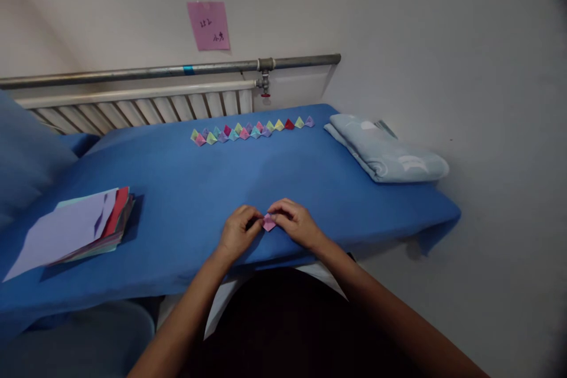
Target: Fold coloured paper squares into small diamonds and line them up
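Note:
Between my two hands is a small folded piece of pink paper (269, 223), held just above or on the blue cloth near the front edge. My left hand (239, 230) pinches its left side between thumb and fingers. On the opposite side, the thumb and fingers of my right hand (296, 223) close on the paper's upper right part. Farther back, several small folded paper pieces (244, 134) in pink, yellow, green, blue, purple and red lie in two uneven rows.
A stack of coloured paper sheets (75, 227) lies at the left, purple on top. At the right rests a folded pale blue cloth (385, 150) with white patterns. A radiator (146, 105) and metal pipe (133, 74) run along the wall, below a pink note (209, 26).

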Available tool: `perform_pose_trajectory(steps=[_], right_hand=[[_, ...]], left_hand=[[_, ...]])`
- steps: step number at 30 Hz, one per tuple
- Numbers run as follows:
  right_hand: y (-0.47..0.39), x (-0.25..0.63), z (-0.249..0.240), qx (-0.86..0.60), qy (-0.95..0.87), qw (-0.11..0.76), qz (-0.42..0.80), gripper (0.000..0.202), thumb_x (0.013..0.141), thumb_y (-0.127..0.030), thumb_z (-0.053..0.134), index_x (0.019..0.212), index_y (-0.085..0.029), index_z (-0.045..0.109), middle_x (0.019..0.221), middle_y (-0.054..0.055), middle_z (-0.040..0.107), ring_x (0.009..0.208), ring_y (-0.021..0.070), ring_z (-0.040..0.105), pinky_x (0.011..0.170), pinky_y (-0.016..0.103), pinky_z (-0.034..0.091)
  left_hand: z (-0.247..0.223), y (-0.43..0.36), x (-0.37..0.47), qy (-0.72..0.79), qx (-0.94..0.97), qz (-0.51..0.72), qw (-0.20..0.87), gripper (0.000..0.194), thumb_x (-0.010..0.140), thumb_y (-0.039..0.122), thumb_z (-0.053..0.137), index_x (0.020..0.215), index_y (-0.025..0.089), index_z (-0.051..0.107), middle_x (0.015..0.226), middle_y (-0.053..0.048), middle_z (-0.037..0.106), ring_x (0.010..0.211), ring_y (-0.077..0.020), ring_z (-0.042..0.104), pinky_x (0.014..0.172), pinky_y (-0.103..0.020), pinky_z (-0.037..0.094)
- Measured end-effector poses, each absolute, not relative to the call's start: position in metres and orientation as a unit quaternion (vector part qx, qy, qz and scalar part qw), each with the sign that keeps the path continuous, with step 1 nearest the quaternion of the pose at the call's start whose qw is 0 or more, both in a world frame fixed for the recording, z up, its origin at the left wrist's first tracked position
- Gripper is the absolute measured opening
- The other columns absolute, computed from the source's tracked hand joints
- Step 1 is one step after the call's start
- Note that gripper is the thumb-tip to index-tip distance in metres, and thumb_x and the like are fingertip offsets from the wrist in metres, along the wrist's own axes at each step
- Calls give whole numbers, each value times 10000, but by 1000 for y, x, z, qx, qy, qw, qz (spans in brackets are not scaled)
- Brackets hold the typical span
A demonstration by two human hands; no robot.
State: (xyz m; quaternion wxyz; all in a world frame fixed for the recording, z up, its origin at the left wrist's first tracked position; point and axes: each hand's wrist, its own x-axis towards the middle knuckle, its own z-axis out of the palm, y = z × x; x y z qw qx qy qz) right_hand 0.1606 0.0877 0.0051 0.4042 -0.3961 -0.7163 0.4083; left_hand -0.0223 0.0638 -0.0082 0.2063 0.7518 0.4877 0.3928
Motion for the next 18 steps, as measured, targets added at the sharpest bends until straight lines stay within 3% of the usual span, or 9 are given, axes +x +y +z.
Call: perform_pose_trajectory(steps=[5, 18], right_hand=[[84, 160, 1, -400, -737, 403, 367, 72, 779, -162, 587, 787, -195, 649, 763, -10, 569, 633, 96, 503, 588, 222, 397], [82, 159, 4, -373, -766, 404, 334, 159, 784, -83, 530, 737, -205, 621, 752, -12, 592, 698, 112, 563, 664, 241, 435]], left_hand=[[-9, 65, -20, 474, 764, 386, 205, 131, 847, 267, 597, 946, 201, 652, 830, -19, 640, 779, -148, 580, 718, -275, 458], [-7, 65, -20, 453, 784, 371, 205, 126, 879, 278, 569, 852, 212, 673, 751, 3, 646, 741, -139, 573, 710, -271, 429]])
